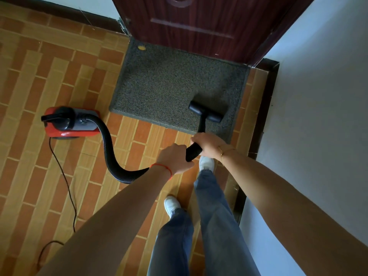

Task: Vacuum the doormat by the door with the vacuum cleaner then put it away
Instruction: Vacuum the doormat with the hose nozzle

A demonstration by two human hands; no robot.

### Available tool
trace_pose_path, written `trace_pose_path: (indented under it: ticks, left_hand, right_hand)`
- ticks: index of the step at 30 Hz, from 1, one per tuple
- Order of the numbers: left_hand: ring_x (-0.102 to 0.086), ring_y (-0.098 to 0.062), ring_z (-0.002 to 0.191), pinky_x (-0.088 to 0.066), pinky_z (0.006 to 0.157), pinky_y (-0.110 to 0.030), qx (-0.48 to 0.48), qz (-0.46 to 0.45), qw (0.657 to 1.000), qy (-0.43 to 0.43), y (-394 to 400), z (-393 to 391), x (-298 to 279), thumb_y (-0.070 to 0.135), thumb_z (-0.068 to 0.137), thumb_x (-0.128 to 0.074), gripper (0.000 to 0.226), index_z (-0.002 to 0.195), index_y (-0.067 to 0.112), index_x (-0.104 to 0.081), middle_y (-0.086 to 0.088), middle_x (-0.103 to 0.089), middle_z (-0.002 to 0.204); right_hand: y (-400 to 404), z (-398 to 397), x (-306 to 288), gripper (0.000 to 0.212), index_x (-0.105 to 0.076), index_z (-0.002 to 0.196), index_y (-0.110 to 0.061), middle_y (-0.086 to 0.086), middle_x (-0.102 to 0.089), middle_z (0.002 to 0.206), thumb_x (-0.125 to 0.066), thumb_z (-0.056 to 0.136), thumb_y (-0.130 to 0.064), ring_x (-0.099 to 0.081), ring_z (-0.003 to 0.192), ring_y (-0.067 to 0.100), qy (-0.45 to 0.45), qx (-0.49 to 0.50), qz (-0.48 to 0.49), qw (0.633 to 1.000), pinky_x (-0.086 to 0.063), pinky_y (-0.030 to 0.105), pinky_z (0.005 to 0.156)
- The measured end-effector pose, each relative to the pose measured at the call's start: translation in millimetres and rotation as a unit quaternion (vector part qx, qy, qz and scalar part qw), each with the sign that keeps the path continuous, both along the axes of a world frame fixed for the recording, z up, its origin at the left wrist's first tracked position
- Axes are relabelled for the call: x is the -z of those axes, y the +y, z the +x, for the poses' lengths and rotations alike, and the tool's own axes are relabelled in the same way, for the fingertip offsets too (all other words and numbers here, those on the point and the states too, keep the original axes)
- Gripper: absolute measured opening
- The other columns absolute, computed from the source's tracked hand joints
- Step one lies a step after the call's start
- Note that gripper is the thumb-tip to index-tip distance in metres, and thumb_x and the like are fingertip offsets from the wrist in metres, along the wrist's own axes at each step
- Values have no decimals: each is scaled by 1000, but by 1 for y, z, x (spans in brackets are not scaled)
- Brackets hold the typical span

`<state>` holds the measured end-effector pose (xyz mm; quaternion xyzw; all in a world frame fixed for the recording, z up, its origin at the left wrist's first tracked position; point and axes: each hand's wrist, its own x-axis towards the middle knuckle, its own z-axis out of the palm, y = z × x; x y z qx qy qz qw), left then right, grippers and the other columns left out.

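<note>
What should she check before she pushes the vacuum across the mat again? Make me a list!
1. Both hands on the hose: ok. The left hand and right hand grip the black hose near the wand.
2. Nozzle on the mat: ok. The nozzle sits on the doormat, at its near right part.
3. Something to pick up: ok. A yellowish bit lies at the far left corner.
4. Vacuum cleaner close enough: ok, the hose has slack.
5. Cord clear of the feet: ok, it trails off to the left.
6. Motor running: cannot tell.
</note>
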<state>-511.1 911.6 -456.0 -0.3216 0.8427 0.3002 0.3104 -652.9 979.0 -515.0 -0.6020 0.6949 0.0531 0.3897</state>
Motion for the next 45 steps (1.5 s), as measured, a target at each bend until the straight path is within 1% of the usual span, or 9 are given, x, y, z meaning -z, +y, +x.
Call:
trace_pose_path:
  ticks: [3, 10, 15, 18, 24, 29, 35, 40, 45]
  left_hand:
    - [-58, -19, 65, -44, 54, -26, 21, 2, 1000, 1, 14, 32, -4, 37, 81, -61, 23, 90, 16, -53, 0, -58, 77]
    - [-57, -17, 63, -47, 54, -27, 56, -15, 998, 6, 38, 89, -8, 38, 82, -61, 24, 92, 18, -54, 0, -56, 78]
    - [-57, -17, 64, -48, 56, -27, 79, -26, 996, 11, 52, 102, -11, 37, 83, -60, 25, 97, 17, -55, 1, -55, 77]
    - [-56, -17, 64, -47, 56, -27, 78, -28, 996, 13, 59, 102, -11, 37, 84, -60, 25, 97, 17, -54, 1, -55, 77]
    - [-57, -19, 65, -44, 55, -28, 74, -40, 996, 17, 56, 96, -8, 38, 82, -60, 25, 93, 18, -50, -1, -57, 80]
    - [-56, -18, 63, -46, 54, -28, 63, -44, 997, 14, 47, 87, -11, 39, 82, -59, 24, 90, 20, -46, 0, -55, 78]
    - [-55, -16, 63, -46, 55, -28, 69, -54, 996, 12, 40, 63, -23, 41, 82, -59, 28, 99, 19, -51, 1, -54, 78]
    - [-48, -12, 55, -39, 50, -25, 63, -66, 996, 14, 34, 43, -33, 39, 83, -59, 26, 98, 19, -53, 6, -48, 69]
    - [-46, -11, 55, -36, 49, -24, 56, -75, 996, 15, 33, 26, -37, 39, 82, -58, 25, 97, 19, -52, 7, -47, 68]
  right_hand:
    - [18, 33, 0, 13, -48, 81, -17, 0, -57, 86, -57, 90, -21, -62, 81, 22, -2, 12, 1, 1000, -47, 31, 73]
    - [50, 93, -2, 14, -44, 83, -16, 0, -52, 83, -54, 92, -22, -61, 76, 22, 9, 27, 1, 1000, -42, 30, 64]
    - [69, 110, 0, 15, -42, 83, -18, -1, -51, 84, -53, 92, -22, -58, 74, 21, 16, 43, -13, 999, -40, 29, 64]
    - [76, 109, 0, 15, -43, 83, -18, 1, -55, 87, -55, 92, -20, -55, 72, 18, 22, 50, -25, 998, -41, 28, 64]
    - [69, 100, 4, 15, -43, 83, -19, -2, -51, 83, -55, 92, -19, -60, 73, 19, 27, 36, -29, 999, -41, 27, 62]
    - [57, 87, -2, 11, -47, 87, -16, 3, -58, 88, -55, 92, -20, -62, 74, 22, 20, 23, -27, 999, -49, 31, 65]
    - [52, 63, -14, 8, -53, 94, -12, 5, -61, 93, -54, 92, -19, -60, 73, 20, 5, 28, -37, 999, -42, 27, 62]
    - [48, 46, -23, 14, -44, 84, -16, 5, -61, 91, -54, 92, -20, -54, 67, 19, 3, 32, -45, 998, -36, 28, 59]
    - [43, 27, -28, 9, -51, 89, -12, 7, -62, 93, -54, 93, -20, -62, 77, 24, -1, 25, -54, 998, -42, 30, 62]
